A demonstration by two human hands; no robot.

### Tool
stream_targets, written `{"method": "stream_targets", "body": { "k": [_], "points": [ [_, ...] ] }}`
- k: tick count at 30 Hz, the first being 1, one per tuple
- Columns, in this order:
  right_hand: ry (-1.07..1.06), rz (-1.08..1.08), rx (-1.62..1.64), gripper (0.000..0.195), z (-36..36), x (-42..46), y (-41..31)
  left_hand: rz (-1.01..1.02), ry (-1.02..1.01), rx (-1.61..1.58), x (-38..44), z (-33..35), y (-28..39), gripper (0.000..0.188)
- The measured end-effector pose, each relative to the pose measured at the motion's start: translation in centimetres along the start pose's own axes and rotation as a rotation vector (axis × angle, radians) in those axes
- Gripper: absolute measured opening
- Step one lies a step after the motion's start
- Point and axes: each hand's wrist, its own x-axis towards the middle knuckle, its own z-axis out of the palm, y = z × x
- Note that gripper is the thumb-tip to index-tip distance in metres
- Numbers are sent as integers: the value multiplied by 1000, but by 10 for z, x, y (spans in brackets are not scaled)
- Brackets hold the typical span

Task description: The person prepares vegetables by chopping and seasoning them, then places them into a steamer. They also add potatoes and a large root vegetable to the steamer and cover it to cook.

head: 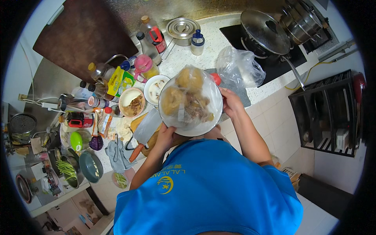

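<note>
My left hand (166,137) grips the lower left rim of a white dark-rimmed plate (202,128), and my right hand (232,101) grips its right side. Both hold it up in front of my body, above the counter edge. Clear plastic film (188,101) covers the plate. Under it lie yellow-brown lumps of food (173,101) and darker brown pieces (197,105); what they are I cannot tell. Beside my left hand, a cleaver (147,124) with an orange-brown handle rests over a wooden cutting board (151,147), which my forearm and the plate partly hide.
Left of the plate stand a white bowl (156,89), a pinkish bowl (132,102) and several bottles. A crumpled clear plastic bag (239,67) lies near the hob (232,36), where a lidded wok (265,32) has its handle jutting outward. A grey cloth (116,155) hangs at the counter edge.
</note>
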Motion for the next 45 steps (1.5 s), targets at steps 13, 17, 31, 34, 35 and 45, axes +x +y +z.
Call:
{"method": "stream_targets", "body": {
  "k": [13,17,31,34,35,45],
  "points": [
    [455,-1047,-1338,8,55,-38,0,-35,49,-16,-29,7,10,51],
    [398,-1143,-1402,9,70,-53,-5,39,-47,-106,-30,8,-5,53],
    [83,-319,-62,12,64,-48,-38,-33,-190,-107,-21,17,-9,51],
    [147,-324,-94,25,76,-35,-46,-84,-177,-137,-18,18,-6,51],
    [145,-378,-120,26,82,-30,-47,-130,-143,-136,-17,18,-4,51],
    [8,-1272,-1440,13,155,-21,-19,-76,-255,-62,-5,27,-8,55]
  ]
}}
